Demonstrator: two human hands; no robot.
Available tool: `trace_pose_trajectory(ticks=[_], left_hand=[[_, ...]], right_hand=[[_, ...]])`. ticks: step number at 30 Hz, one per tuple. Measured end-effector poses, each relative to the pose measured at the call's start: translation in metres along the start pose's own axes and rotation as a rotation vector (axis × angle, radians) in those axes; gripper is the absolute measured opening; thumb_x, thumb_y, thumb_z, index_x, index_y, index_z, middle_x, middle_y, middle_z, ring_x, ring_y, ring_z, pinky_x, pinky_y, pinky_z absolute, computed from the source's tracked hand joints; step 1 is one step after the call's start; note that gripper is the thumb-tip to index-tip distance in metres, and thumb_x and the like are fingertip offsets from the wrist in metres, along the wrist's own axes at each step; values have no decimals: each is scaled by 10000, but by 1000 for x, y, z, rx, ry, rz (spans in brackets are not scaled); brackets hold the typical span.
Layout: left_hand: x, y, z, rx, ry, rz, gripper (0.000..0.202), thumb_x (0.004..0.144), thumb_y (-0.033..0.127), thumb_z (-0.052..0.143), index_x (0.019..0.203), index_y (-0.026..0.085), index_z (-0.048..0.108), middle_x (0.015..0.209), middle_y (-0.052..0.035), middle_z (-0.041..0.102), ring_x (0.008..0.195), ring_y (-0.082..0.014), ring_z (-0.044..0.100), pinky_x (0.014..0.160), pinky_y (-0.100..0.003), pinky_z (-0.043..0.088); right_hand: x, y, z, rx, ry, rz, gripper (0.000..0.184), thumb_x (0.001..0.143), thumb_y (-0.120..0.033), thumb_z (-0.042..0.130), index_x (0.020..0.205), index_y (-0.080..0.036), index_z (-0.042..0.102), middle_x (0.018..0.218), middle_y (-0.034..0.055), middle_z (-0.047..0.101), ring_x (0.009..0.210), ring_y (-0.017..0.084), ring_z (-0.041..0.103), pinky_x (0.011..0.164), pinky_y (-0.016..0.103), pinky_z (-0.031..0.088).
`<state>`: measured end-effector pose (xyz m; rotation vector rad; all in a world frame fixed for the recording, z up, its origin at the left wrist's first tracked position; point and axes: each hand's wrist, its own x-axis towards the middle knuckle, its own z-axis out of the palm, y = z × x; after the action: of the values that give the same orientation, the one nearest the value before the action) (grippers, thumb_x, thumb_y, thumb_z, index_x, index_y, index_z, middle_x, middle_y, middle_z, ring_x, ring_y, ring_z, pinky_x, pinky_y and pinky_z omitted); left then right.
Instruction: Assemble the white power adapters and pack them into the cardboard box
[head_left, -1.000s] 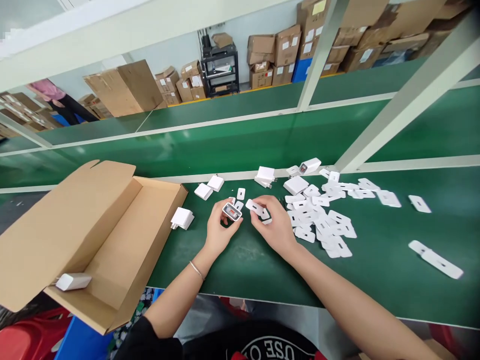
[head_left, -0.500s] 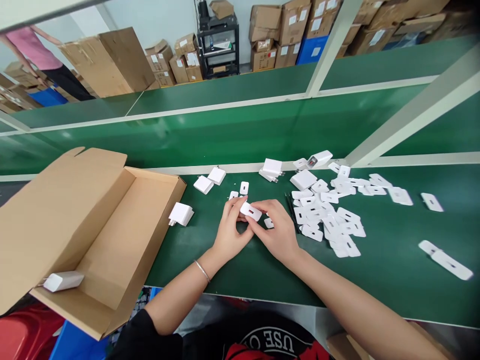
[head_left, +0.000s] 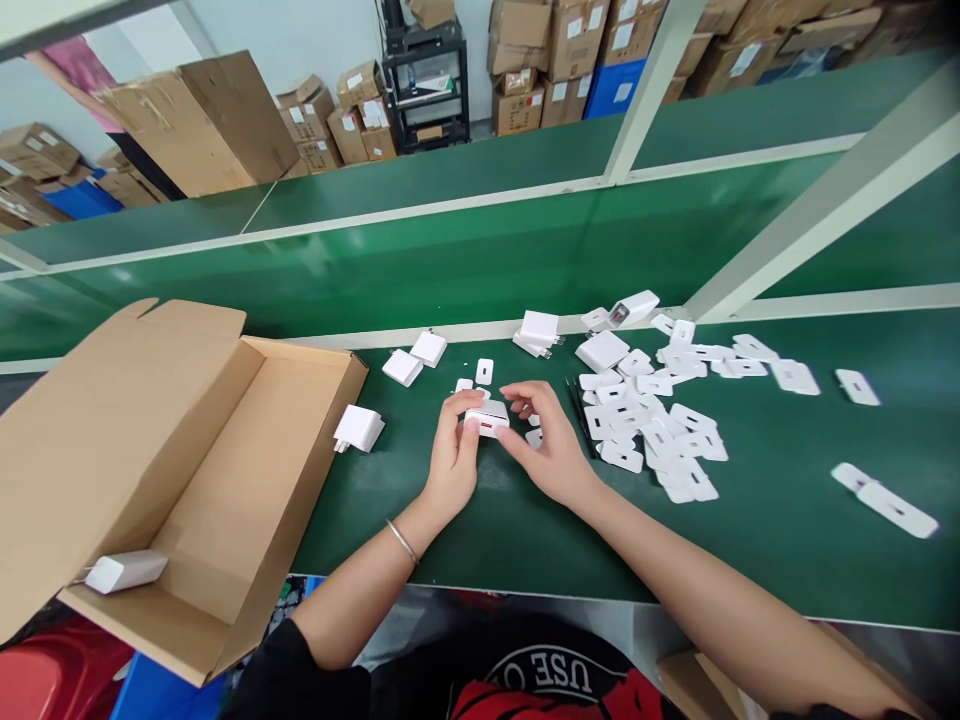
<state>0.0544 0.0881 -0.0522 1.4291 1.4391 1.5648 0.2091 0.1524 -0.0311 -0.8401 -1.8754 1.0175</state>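
My left hand [head_left: 452, 457] is closed around a small white charger [head_left: 487, 417] with a red port facing me, held just above the green table [head_left: 525, 520]. My right hand [head_left: 546, 447] touches the charger's right side with its fingertips, fingers bent around it. A heap of several thin white cover plates [head_left: 652, 430] lies just right of my right hand. More white chargers [head_left: 360, 428] lie loose on the table to the left and behind my hands.
An open cardboard box [head_left: 225, 500] sits at the left with one white charger [head_left: 125, 571] inside. White frame posts [head_left: 817, 190] rise at the right. A green conveyor belt [head_left: 450, 260] runs behind. Stacked cartons [head_left: 225, 120] and a person stand far back.
A second ago my right hand held a cover plate apart from the charger. It brought the plate onto the charger's face, and now both hands grip the charger with its red port showing.
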Motion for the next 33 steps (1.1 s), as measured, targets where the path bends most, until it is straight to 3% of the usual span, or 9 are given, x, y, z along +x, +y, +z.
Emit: trace_pose_trajectory(ticks=[2, 5, 11, 17, 23, 27, 33], left_hand=[[0, 1, -1, 16, 10, 54, 297, 1115, 431, 413, 1298, 277, 589, 1395, -107, 584, 1372, -253, 554, 1173, -473, 474], [0, 2, -4, 58, -11, 106, 327, 1122, 408, 400, 1358, 295, 595, 1415, -102, 559, 1399, -250, 520, 1198, -463, 442], [1, 3, -10, 61, -78, 81, 414, 1124, 438, 369, 1451, 320, 594, 1519, -109, 487, 1471, -266, 471, 1227, -478, 424], [8, 1, -18, 65, -98, 91, 384, 1097, 469, 460, 1323, 297, 718, 1420, -113, 577, 1383, -276, 555, 1157, -472, 491], [8, 1, -21, 137, -44, 120, 327, 1076, 437, 533, 1235, 280, 772, 1279, -104, 619, 1254, -246, 622, 1088, -429, 537], [6, 3, -19, 155, -14, 143, 326, 1082, 432, 519, 1200, 272, 778, 1233, -98, 628, 1215, -235, 632, 1055, -411, 552], [4, 5, -14, 187, 16, 122, 313, 1084, 418, 516, 1165, 263, 776, 1208, -96, 623, 1207, -228, 633, 1046, -404, 560]], right_hand=[[1, 4, 0, 85, -91, 151, 313, 1008, -489, 594, 1210, -250, 615, 1094, 77, 657, 933, 235, 624, 842, 419, 537], [2, 7, 3, 134, -172, 228, 346, 1000, -564, 588, 1139, -252, 643, 1049, 64, 649, 918, 233, 604, 831, 411, 520], [3, 13, 6, 186, -91, 178, 339, 962, -572, 651, 1113, -268, 635, 1107, 60, 662, 1013, 251, 608, 903, 428, 485], [5, 17, 1, 189, -73, 105, 310, 940, -516, 706, 1101, -269, 609, 1110, 49, 650, 1017, 244, 596, 925, 427, 460], [2, 21, 7, 352, -113, 176, 392, 900, -564, 752, 1108, -271, 596, 1034, 38, 627, 929, 217, 588, 862, 397, 504], [3, 16, 9, 370, -116, 187, 464, 899, -611, 737, 1202, -274, 633, 1131, 67, 658, 974, 231, 601, 902, 419, 520], [5, 11, 9, 348, -79, 182, 381, 924, -599, 709, 1089, -257, 672, 1031, 60, 664, 912, 226, 578, 864, 416, 494]])
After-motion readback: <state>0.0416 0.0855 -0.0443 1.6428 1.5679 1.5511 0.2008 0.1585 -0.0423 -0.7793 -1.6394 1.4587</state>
